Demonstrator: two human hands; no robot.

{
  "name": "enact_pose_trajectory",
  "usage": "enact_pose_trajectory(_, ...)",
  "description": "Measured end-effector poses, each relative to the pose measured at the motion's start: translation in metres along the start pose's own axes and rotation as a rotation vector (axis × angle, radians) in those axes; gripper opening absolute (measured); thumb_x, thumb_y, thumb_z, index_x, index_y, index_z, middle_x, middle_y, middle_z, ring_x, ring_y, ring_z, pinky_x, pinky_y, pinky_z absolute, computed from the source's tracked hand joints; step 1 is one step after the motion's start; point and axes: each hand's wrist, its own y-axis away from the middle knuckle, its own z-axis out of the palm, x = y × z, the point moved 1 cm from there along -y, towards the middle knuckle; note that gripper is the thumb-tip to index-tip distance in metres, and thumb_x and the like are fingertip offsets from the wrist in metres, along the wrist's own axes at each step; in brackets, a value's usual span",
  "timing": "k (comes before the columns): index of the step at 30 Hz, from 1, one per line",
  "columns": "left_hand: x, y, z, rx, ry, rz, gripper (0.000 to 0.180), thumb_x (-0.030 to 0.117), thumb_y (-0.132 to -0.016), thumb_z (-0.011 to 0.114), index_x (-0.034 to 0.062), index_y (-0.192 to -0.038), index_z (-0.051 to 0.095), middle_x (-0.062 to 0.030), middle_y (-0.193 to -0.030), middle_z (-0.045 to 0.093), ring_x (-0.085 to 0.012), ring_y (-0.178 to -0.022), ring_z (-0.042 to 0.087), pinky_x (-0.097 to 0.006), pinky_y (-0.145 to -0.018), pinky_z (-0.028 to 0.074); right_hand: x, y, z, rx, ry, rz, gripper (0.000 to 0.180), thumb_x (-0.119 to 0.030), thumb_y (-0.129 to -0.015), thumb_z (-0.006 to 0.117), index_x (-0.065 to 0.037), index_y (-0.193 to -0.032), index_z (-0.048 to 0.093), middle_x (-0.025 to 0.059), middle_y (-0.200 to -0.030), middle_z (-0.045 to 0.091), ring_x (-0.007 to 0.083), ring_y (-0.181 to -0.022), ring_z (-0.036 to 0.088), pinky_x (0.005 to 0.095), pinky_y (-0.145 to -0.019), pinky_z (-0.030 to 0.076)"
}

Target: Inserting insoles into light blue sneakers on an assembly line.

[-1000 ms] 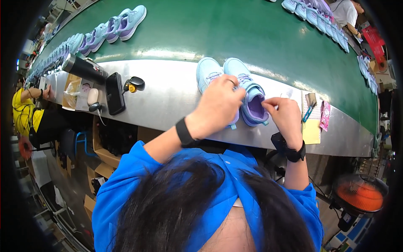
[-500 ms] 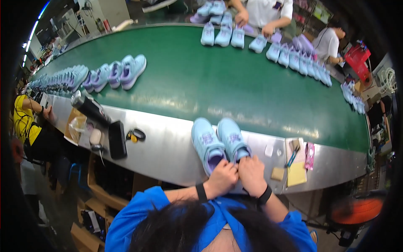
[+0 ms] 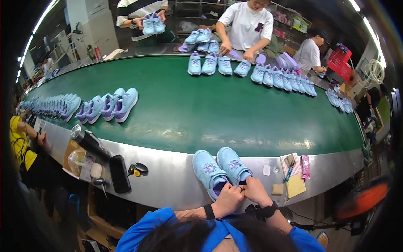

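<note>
A pair of light-blue sneakers with purple laces and a strap sits side by side in front of me, toes pointing away: the left sneaker (image 3: 205,168) and the right sneaker (image 3: 230,161). At their heel end my two hands meet. My left hand (image 3: 228,199) is closed, its fingertips touching those of the other hand; what they pinch, if anything, is hidden. My right hand (image 3: 257,191) curls closed over the heel of the right sneaker, hiding most of its opening. Something dark shows inside both openings.
On the metal ledge (image 3: 163,178) lie a black case (image 3: 119,174), a key fob (image 3: 138,169), a dark bottle (image 3: 90,141), and a notepad (image 3: 296,187) with a blue-handled tool. Beyond the green belt (image 3: 168,105), rows of sneakers stand and co-workers handle others. An orange fan (image 3: 363,201) is at right.
The head view has tilted up, so the belt and shoes sit lower in it. A co-worker holding a pair of sneakers now shows at the far side. My hands remain at the heels.
</note>
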Motion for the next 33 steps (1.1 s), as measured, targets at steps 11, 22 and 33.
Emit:
enact_pose_trajectory(11, -0.006, 0.007, 0.002, 0.11, -0.026, 0.081, 0.01, 0.015, -0.074, 0.062, 0.0059, -0.072, 0.063, -0.0062, -0.081, 0.058, -0.0206, -0.076, 0.059, -0.036, -0.069, 0.038, -0.025, 0.0, -0.002, -0.118, 0.073, 0.268, 0.027, -0.015, -0.077, 0.066, 0.006, -0.094, 0.064, 0.0265, -0.098, 0.067, 0.0476, -0.095, 0.06, 0.0531, -0.082, 0.049)
enact_pose_trajectory(22, -0.005, 0.006, 0.002, 0.097, -0.031, 0.054, 0.01, 0.01, -0.075, 0.058, 0.0058, -0.082, 0.064, -0.0084, -0.084, 0.058, -0.0215, -0.078, 0.059, -0.035, -0.07, 0.038, -0.014, -0.007, -0.014, -0.13, 0.439, -0.013, 0.012, -0.013, -0.08, 0.061, -0.003, -0.085, 0.067, 0.0159, -0.089, 0.068, 0.034, -0.08, 0.065, 0.0419, -0.072, 0.053)
enact_pose_trajectory(33, -0.021, 0.011, -0.028, -0.033, 0.12, 0.23, 0.028, 0.033, -0.076, 0.07, 0.0076, -0.082, 0.061, -0.0065, -0.082, 0.06, -0.0203, -0.079, 0.06, -0.033, -0.073, 0.043, -0.006, -0.009, -0.04, -0.547, 0.418, -1.099, 0.02, -0.012, -0.087, 0.05, -0.001, -0.101, 0.06, 0.013, -0.104, 0.058, 0.0281, -0.099, 0.06, 0.0346, -0.076, 0.053)
